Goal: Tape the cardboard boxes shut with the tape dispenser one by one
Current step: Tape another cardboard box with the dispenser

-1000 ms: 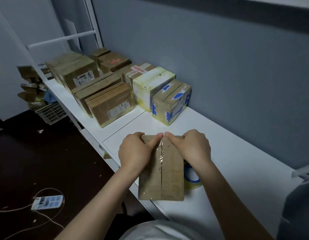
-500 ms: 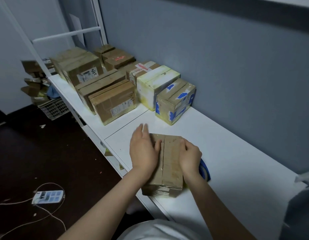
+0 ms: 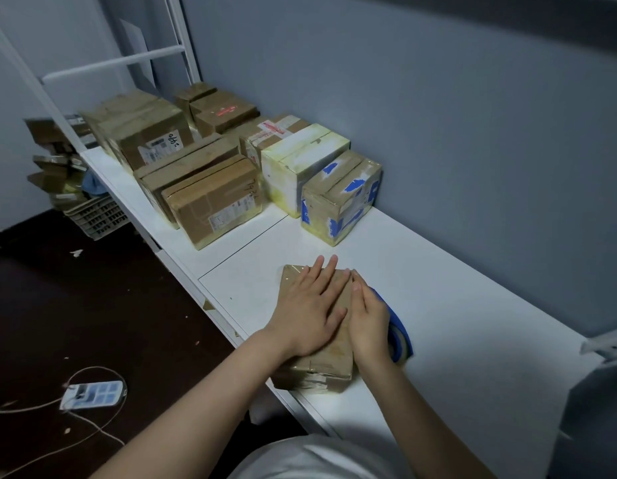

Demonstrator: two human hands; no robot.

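A small brown cardboard box [image 3: 329, 366] lies flat on the white table [image 3: 455, 288] near its front edge, with clear tape along its top seam. My left hand [image 3: 309, 312] rests flat on the box top, fingers spread and pointing away from me. My right hand [image 3: 367, 321] lies flat along the box's right edge, fingers together. A blue tape roll [image 3: 398, 335] sits on the table just right of the box, partly hidden by my right hand.
Several taped cardboard boxes [image 3: 213, 198] stand in rows on the far left part of the table; the nearest one carries blue tape patches [image 3: 340, 197]. A grey wall runs along the right. A crate of flattened cardboard [image 3: 92, 216] and a power strip [image 3: 92, 394] are on the dark floor.
The box was tilted up in both hands, then laid flat. My left hand has slid forward flat over the top; my right hand has flattened against the right edge.
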